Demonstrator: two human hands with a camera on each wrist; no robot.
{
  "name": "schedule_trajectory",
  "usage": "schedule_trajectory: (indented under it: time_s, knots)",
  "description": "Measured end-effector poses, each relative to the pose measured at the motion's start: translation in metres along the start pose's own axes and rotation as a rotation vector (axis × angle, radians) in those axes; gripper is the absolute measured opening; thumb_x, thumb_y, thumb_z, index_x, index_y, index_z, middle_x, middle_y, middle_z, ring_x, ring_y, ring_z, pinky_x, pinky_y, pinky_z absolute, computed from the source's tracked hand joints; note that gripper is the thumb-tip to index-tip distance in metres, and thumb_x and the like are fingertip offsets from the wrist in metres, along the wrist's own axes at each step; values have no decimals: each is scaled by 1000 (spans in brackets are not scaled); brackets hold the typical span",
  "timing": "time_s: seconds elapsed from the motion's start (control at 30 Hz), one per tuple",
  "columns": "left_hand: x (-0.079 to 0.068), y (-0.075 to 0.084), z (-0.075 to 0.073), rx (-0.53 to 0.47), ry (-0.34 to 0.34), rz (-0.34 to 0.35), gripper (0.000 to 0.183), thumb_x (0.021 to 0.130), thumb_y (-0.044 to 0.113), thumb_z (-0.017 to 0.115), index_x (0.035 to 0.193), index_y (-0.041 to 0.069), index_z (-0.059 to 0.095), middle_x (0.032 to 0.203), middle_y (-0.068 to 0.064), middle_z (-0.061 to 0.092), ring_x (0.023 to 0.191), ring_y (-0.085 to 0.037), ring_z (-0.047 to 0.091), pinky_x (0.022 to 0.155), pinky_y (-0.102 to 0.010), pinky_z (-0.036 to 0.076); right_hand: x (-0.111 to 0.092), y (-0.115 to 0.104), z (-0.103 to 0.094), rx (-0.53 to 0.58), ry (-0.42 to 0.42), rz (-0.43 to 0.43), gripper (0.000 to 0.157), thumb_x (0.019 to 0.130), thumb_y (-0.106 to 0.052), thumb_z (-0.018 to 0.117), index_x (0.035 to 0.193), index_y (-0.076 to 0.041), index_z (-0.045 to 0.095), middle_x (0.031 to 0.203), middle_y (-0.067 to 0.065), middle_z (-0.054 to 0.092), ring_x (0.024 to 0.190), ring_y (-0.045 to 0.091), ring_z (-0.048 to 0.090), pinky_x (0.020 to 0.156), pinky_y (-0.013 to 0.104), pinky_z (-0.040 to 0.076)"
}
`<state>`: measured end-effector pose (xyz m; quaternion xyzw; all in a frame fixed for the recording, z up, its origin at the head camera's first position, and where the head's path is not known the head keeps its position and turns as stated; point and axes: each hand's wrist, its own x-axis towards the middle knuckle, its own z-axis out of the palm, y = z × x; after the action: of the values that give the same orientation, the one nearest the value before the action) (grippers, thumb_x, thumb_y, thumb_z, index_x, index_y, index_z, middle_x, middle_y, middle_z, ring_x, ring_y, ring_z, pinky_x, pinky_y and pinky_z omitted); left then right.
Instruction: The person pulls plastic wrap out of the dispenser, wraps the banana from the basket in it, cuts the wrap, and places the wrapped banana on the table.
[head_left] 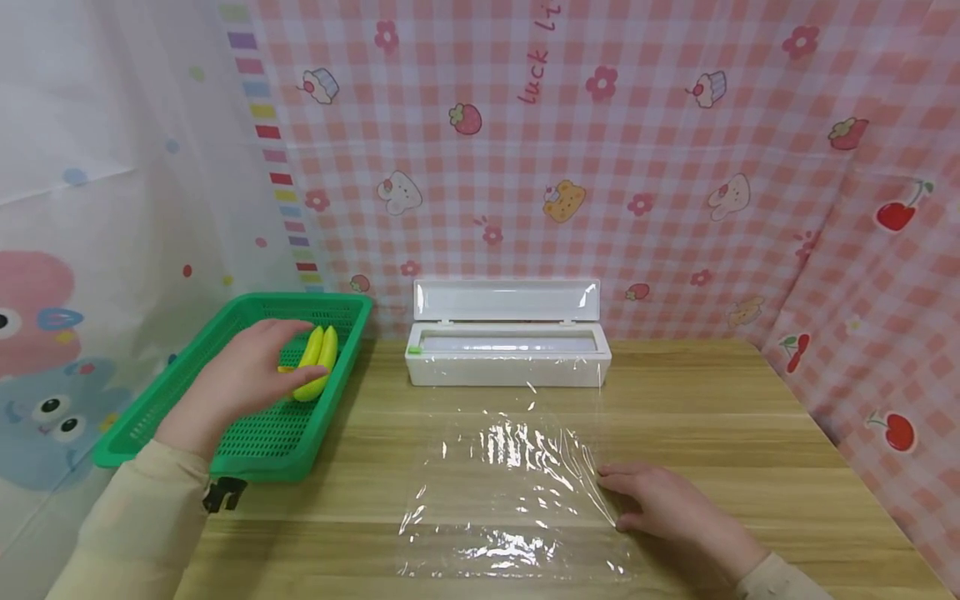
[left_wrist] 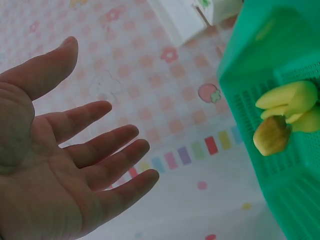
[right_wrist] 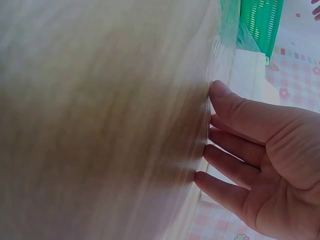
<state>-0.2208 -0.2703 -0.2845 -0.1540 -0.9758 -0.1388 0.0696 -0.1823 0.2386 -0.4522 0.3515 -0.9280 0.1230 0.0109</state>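
My left hand hovers over the green basket, thumb and fingers spread apart, holding nothing. Yellow bananas lie in the basket just beyond that hand. Beside them is a yellow-brown rounded fruit, mostly hidden in the head view. A sheet of clear plastic wrap stretches over the table from a white wrap dispenser, whose lid stands up. At the sheet's right edge, my right hand rests its fingertips on the film and table, fingers fairly straight in the right wrist view.
The wooden table runs back to a pink checked cloth. A white printed cloth hangs on the left behind the basket. A small black object shows by the basket's near edge.
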Motion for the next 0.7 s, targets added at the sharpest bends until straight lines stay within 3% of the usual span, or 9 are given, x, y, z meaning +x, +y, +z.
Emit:
schedule_trajectory:
  time_s: [0.4, 0.7]
  knots:
    - [27, -36, -6, -27, -127, -70, 77, 93, 45, 66, 140, -12, 42, 142, -35, 42, 130, -53, 35, 106, -67, 31, 0, 1, 0, -14, 4, -7, 54, 75, -24, 84, 122, -1, 68, 130, 13, 63, 115, 35, 61, 97, 50, 49]
    - [41, -59, 0, -25, -153, -87, 76, 93, 44, 65, 138, -13, 44, 139, -34, 45, 127, -52, 40, 103, -66, 35, 0, 2, 1, -16, 6, -5, 55, 74, -24, 84, 121, -2, 68, 130, 13, 63, 116, 34, 60, 97, 50, 49]
